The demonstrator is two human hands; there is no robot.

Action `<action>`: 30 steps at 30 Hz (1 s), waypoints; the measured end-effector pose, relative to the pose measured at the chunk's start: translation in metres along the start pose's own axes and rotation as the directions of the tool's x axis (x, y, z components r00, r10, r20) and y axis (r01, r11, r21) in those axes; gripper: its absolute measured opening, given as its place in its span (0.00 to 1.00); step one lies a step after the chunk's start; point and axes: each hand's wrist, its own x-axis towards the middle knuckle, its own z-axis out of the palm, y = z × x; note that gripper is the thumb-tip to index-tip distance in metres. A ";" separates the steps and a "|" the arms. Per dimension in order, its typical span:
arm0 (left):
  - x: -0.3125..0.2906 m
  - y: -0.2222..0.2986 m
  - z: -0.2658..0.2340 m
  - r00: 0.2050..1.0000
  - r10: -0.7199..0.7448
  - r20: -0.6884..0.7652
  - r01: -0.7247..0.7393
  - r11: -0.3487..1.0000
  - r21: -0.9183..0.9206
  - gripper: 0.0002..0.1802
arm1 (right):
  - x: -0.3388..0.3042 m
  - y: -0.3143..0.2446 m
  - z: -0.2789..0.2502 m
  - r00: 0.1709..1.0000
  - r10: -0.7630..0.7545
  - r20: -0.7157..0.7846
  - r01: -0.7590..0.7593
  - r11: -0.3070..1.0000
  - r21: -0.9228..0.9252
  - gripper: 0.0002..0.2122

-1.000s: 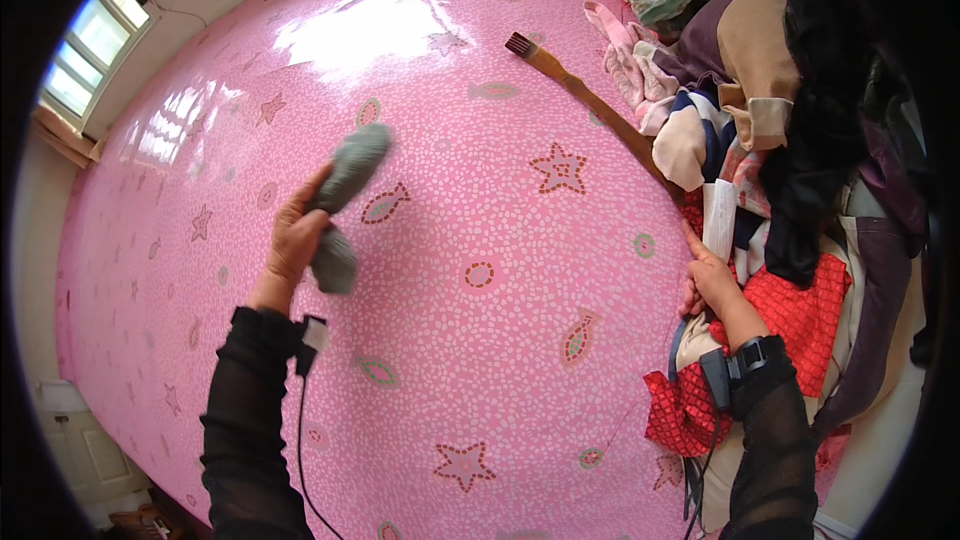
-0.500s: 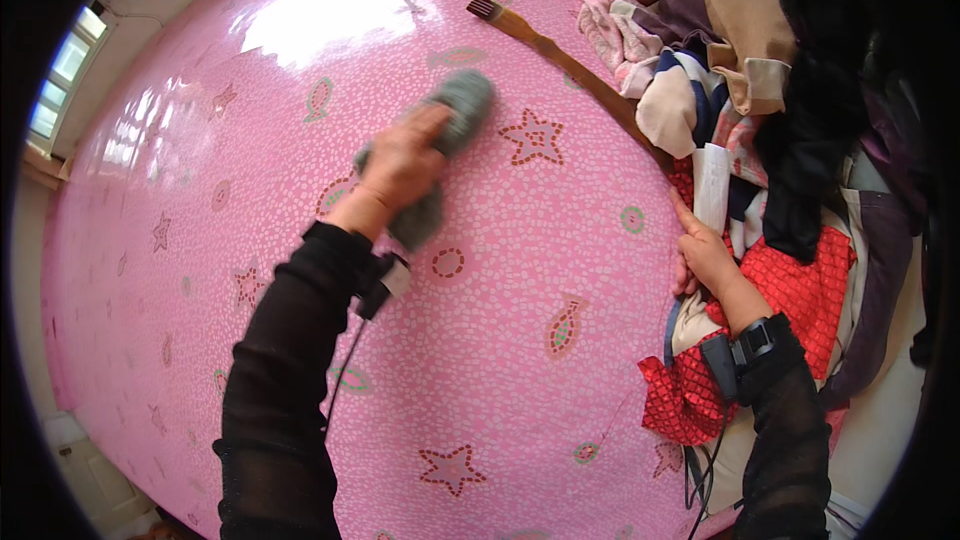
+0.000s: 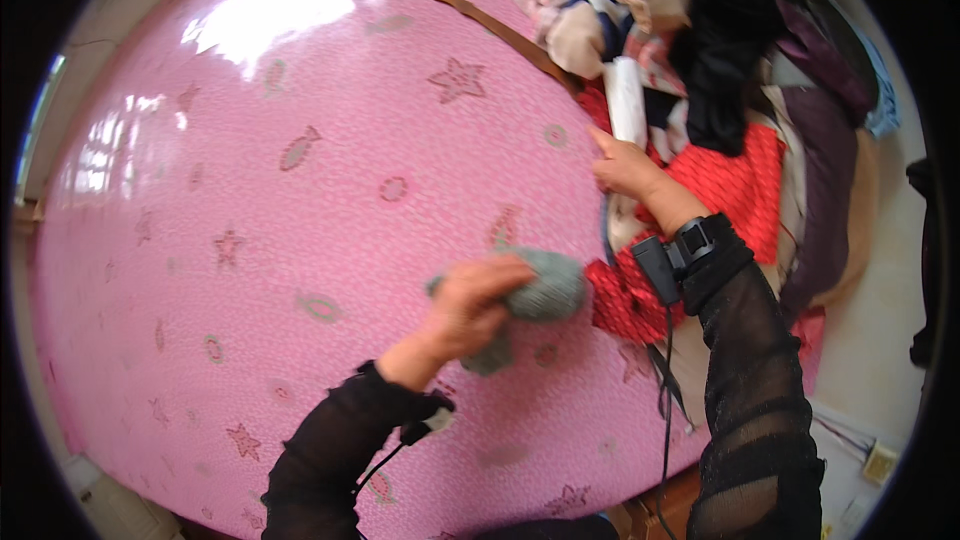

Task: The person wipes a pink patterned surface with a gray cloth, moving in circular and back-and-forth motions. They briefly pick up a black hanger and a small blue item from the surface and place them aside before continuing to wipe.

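My left hand [image 3: 465, 312] is closed around a bunched grey-green cloth [image 3: 548, 285], which lies against a glossy pink patterned cover [image 3: 330, 250]. The cloth and fingers are slightly blurred. At the left edge of a heap of clothes, my right hand [image 3: 630, 170] rests with its index finger stretched out and its other fingers partly hidden beneath. Red patterned fabric [image 3: 735, 185] lies beside and under it. A white rolled or folded piece [image 3: 626, 100] stands just beyond that hand. Farther off lies a long brown wooden back scratcher [image 3: 490, 25], its near end against the heap.
Dark, beige and purple garments [image 3: 820, 150] fill the right side. A pale wall [image 3: 890, 250] borders them, with a small socket box [image 3: 880, 462] low on the right. Black cables [image 3: 664, 440] hang from both wrist straps. Light glares off the cover at the far left.
My left hand has swept the cloth toward me and to the right, near the red fabric. The view has shifted, so the heap sits higher and more to the left. My right hand keeps its place there.
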 end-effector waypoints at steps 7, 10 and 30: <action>-0.052 -0.011 -0.123 0.867 -0.134 -0.480 0.367 0.823 0.433 0.33 | -0.140 0.002 -0.003 0.759 -0.642 0.111 0.496 0.459 -0.737 0.14; -0.049 -0.040 -0.121 0.874 -0.112 -0.473 0.467 0.465 0.752 0.33 | -0.146 0.009 -0.006 0.810 -0.578 0.101 0.417 0.447 -0.791 0.13; 0.101 -0.048 0.019 1.000 0.021 0.012 -0.023 0.645 0.764 0.26 | -0.128 0.037 -0.030 0.751 -0.660 0.016 0.409 0.446 -0.796 0.15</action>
